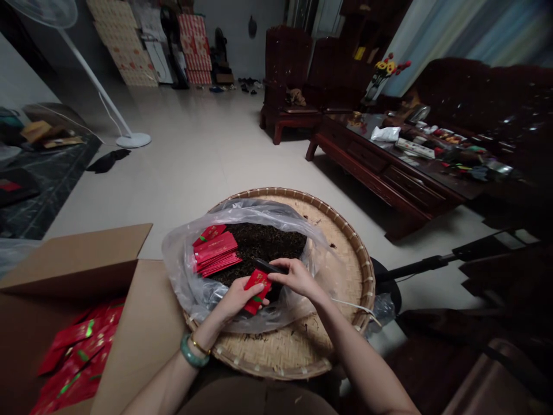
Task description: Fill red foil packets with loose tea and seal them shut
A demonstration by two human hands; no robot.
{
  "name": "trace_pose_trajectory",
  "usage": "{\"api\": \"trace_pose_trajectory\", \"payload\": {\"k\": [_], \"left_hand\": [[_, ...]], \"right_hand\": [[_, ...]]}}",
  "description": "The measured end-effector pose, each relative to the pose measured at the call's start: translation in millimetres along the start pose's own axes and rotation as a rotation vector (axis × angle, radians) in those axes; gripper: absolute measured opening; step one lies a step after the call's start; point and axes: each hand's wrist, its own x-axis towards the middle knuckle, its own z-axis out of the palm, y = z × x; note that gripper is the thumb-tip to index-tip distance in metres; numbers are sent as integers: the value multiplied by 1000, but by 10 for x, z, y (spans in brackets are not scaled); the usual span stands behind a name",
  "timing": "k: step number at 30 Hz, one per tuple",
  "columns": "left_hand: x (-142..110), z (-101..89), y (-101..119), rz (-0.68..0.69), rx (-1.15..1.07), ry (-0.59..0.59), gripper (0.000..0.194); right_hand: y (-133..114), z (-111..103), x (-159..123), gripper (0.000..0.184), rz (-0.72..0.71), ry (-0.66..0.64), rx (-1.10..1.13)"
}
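My left hand (pixel 242 297) is closed around a small red packet (pixel 258 291) with gold print and a green mark. Just to its right, my right hand (pixel 298 276) pinches a slim black tool (pixel 268 266), perhaps a scoop, its tip pointing left above the packet's upper end. Both hands are over a clear plastic bag (pixel 181 248), spread wide and filled with dark loose tea leaves (pixel 276 239). A stack of flat red packets (pixel 216 252) lies on the leaves at the bag's left side. Under the bag is a round woven bamboo tray (pixel 345 248).
At the left stands an open cardboard box (pixel 147 323) with many red packets (pixel 82 351) inside. A black pole (pixel 415 266) reaches toward the tray's right edge. Farther off are a dark wooden table (pixel 371 167) with clutter and a white standing fan (pixel 95 86).
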Motion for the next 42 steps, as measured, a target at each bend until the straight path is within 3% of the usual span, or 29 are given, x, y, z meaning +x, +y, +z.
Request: {"api": "trace_pose_trajectory", "payload": {"k": [5,13,19,25,29,32,37,39,42], "left_hand": [[-7,-13,-52,-13,-13,41,53],[-38,26,-124,-11,7,45,53],[-19,8,-167,5,7,58,51],[-9,9,-231,29,19,52,51],[-50,10,-217,43,22,85,51],[-102,12,-204,59,-5,103,51],[-177,32,-213,76,-63,118,53],[-190,42,-230,76,-63,109,53],[-204,62,-267,75,-38,83,51]], "right_hand": [[124,-20,19,40,7,-1,132],[63,130,-11,25,-27,42,29],[135,84,28,35,-25,5,103],[141,116,-14,28,-53,9,71],[253,59,35,40,-9,66,137],[399,-83,76,41,-2,179,-45],[478,-181,7,41,75,218,-553],[387,-89,-36,37,9,254,-601],[177,158,-59,30,-228,225,-480]]}}
